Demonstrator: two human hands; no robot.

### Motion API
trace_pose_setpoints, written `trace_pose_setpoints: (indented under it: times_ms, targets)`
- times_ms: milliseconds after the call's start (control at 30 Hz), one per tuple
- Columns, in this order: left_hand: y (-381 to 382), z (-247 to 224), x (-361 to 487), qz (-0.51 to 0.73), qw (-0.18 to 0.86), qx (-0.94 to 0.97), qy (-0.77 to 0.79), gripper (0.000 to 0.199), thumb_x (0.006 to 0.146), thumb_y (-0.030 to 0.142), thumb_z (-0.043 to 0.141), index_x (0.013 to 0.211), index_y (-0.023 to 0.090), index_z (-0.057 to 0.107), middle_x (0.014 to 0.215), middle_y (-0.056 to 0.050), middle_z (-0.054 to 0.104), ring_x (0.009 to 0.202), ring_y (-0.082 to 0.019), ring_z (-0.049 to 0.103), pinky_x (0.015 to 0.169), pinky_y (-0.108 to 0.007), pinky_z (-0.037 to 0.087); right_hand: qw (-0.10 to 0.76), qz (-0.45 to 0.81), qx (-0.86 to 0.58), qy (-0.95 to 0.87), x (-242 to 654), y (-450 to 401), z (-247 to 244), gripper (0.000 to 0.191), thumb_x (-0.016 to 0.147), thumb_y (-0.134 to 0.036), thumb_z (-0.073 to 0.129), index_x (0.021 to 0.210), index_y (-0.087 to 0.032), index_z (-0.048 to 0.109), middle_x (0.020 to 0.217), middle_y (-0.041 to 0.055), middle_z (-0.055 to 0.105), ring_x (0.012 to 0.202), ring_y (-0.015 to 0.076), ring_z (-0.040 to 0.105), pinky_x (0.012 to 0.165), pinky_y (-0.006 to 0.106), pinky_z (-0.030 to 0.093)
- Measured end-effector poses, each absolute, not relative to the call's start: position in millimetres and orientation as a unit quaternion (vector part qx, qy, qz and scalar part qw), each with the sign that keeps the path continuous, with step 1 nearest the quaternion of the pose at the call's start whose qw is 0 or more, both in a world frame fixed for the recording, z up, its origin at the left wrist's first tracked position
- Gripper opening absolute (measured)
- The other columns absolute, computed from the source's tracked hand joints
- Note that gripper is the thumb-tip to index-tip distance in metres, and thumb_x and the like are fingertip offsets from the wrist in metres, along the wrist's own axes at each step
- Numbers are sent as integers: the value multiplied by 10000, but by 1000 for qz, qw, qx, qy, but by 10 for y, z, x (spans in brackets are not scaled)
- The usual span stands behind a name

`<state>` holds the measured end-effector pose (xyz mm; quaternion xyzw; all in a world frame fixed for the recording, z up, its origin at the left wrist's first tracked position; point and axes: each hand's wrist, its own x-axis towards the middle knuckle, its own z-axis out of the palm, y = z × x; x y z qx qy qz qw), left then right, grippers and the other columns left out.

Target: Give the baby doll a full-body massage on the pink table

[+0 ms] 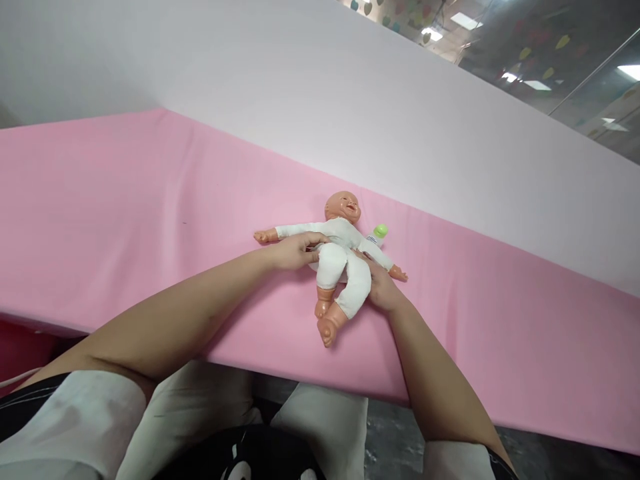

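Observation:
A baby doll (343, 235) with a white cloth body and hard plastic head, hands and feet lies face up, its arms spread wide. My left hand (299, 251) holds it at the waist on one side, thumb and fingers curled around the cloth. On the other side, my right hand (383, 285) grips the hip, its fingers partly hidden behind the doll's leg. Both doll legs point toward me, the feet close together. A bit of white material shows beside my left fingers; what it is I cannot tell.
A small bottle with a green cap (381, 231) lies beside the doll's shoulder, partly hidden by its arm. Pink sheeting covers the table (225, 187). A white wall (280, 80) rises along the far edge, with glass panes above it at the right.

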<state>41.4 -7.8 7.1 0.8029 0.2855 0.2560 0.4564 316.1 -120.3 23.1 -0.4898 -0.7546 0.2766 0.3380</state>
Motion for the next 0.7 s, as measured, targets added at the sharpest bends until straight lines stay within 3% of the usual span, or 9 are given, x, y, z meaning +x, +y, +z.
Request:
trace_pose_setpoints:
  times_ms: [167,300,433,533,600,700]
  targets:
    - [45,40,357,235,526,779,247,471,888,503,696,1275,236,726,1198,-61,774,1179,-274,698,1040,-412,554,325,283,-480,-764,3203,-1187,228,654,963,-590,684,1570,-388,548,1631,-17,542,1604,349,375,1369,607,211]
    - [91,111,313,212,525,801,192,370,868,506,733,1114,239,801,1136,-51,782,1145,-266,705,1034,-391,549,316,276,-484,-768,3237,-1177,187,715,936,-567,735,1593,-398,513,1671,-17,489,1610,358,361,1373,611,186]
    - [118,165,249,188,495,830,173,416,843,491,783,1184,253,813,1324,-71,725,1204,-259,680,1044,-356,536,304,271,-500,-764,3277,-1182,139,794,900,-521,784,1617,-368,480,1704,9,440,1624,345,337,1367,591,210]
    - [130,211,166,156,436,862,207,489,721,491,877,1163,286,836,1463,-61,632,1303,-273,628,1100,-335,497,294,285,-505,-759,3325,-1180,123,810,885,-496,800,1616,-356,481,1714,12,424,1635,332,314,1364,581,216]
    - [112,272,118,125,406,877,222,501,668,476,893,1139,313,844,1493,-40,597,1327,-275,610,1103,-314,488,302,317,-498,-749,3350,-1176,124,718,926,-520,743,1588,-340,527,1697,12,452,1644,318,294,1368,572,201]
    - [13,404,111,94,386,888,233,381,750,462,791,1094,304,839,1420,-32,627,1278,-257,617,1063,-295,493,317,343,-494,-733,3324,-1197,142,601,1008,-594,603,1543,-320,591,1678,24,483,1644,304,297,1372,562,190]
